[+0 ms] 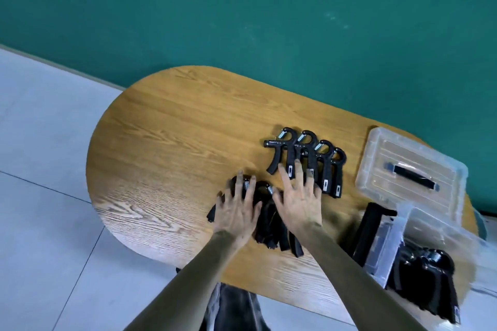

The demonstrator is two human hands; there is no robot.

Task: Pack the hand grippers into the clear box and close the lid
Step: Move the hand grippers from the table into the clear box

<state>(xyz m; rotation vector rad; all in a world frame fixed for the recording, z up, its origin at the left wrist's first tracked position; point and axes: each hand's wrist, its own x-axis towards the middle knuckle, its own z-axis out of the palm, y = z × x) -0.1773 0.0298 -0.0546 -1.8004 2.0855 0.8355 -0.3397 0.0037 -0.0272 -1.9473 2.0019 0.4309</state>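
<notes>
Against a green wall, an oval wooden table (pixel 172 142) holds the work: a person's left hand (pixel 238 212) and right hand (pixel 298 204) lie flat with fingers spread — gripping nothing — on a heap of black hand grippers (pixel 266 223). Just beyond the right fingertips, four more grippers (pixel 309 158) sit in a row. Farther right rest the clear lid (pixel 411 172) and the clear box (pixel 419 258) — already holding several grippers.

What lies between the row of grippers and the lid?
Only bare table, in the head view: the row of grippers and the lid stand apart.
</notes>
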